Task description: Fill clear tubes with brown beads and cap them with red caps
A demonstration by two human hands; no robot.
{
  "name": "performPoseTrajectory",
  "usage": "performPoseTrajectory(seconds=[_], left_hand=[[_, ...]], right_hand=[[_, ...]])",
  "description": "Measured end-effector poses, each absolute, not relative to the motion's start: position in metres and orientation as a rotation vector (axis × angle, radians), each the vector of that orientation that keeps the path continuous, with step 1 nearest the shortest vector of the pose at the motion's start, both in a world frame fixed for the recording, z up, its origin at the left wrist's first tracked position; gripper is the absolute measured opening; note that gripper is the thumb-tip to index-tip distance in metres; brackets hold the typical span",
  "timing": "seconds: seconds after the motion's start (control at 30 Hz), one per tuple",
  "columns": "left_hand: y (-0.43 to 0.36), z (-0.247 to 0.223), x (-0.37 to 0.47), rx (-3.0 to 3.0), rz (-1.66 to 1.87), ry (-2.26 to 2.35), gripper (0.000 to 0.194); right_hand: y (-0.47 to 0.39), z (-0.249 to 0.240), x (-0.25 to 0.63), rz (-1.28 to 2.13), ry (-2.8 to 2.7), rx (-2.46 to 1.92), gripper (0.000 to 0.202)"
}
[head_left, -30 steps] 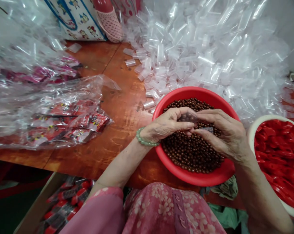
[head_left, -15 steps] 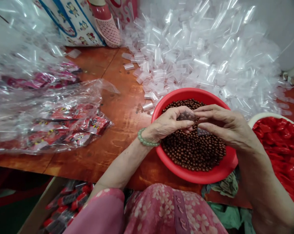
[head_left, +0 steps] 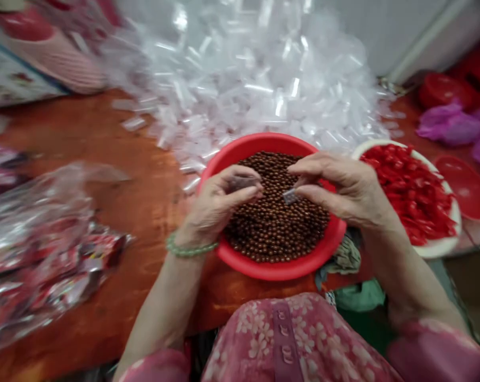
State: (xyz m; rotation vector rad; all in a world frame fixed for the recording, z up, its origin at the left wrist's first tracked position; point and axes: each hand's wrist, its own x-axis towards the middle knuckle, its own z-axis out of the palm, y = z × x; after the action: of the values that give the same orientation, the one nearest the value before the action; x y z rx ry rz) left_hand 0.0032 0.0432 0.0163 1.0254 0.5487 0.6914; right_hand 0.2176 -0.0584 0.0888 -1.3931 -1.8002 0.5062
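A red basin (head_left: 273, 271) full of small round brown balls (head_left: 275, 233) stands before me. Over its left side, my left hand (head_left: 219, 199) is closed around a small clear plastic tube (head_left: 242, 182) that looks dark inside. My right hand (head_left: 339, 185) hovers above the basin's right side, with a small grey see-through piece (head_left: 290, 196) at its thumb and fingertips. That piece is blurred and partly hidden by the fingers. The two hands are apart, with balls showing between them.
A big heap of clear plastic tubes (head_left: 240, 90) lies behind the basin. To the right is a white bowl (head_left: 456, 217) of red plastic pieces (head_left: 410, 196), with a red dish (head_left: 464, 185) beyond. Plastic bags of red packets (head_left: 57, 260) lie at left.
The view has swung right, bringing the white bowl and purple bags further in. My hands have drawn apart; the tube stays in the left, the small grey piece in the right.
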Motion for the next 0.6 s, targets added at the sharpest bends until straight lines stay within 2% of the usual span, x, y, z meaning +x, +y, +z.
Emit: performPoseTrajectory(seconds=[0.1, 0.17, 0.27, 0.3, 0.4, 0.53, 0.6], left_hand=[[0.045, 0.011, 0.003, 1.045, 0.689, 0.510, 0.025], [0.043, 0.009, 0.004, 1.057, 0.657, 0.460, 0.024], [0.035, 0.014, 0.005, 1.054, 0.631, 0.476, 0.012], [0.032, 0.017, 0.006, 1.056, 0.634, 0.491, 0.015], [0.022, 0.025, 0.012, 1.059, 0.652, 0.509, 0.025], [0.011, 0.032, 0.024, 0.944, 0.647, 0.519, 0.023], [0.006, 0.034, 0.029, 0.865, 0.620, 0.550, 0.029]], right_hand=[[-0.099, 0.100, 0.267, 0.333, -1.510, -1.680, 0.015], [-0.130, 0.096, 0.309, 0.230, -1.313, -1.940, 0.019], [-0.169, 0.077, 0.366, 0.236, -1.220, -2.301, 0.028], [-0.178, 0.069, 0.380, 0.260, -1.217, -2.345, 0.027], [-0.190, 0.048, 0.406, 0.343, -1.275, -2.394, 0.024], [-0.189, 0.033, 0.420, 0.359, -1.633, -2.536, 0.032], [-0.187, 0.027, 0.422, 0.317, -1.759, -2.540, 0.027]])
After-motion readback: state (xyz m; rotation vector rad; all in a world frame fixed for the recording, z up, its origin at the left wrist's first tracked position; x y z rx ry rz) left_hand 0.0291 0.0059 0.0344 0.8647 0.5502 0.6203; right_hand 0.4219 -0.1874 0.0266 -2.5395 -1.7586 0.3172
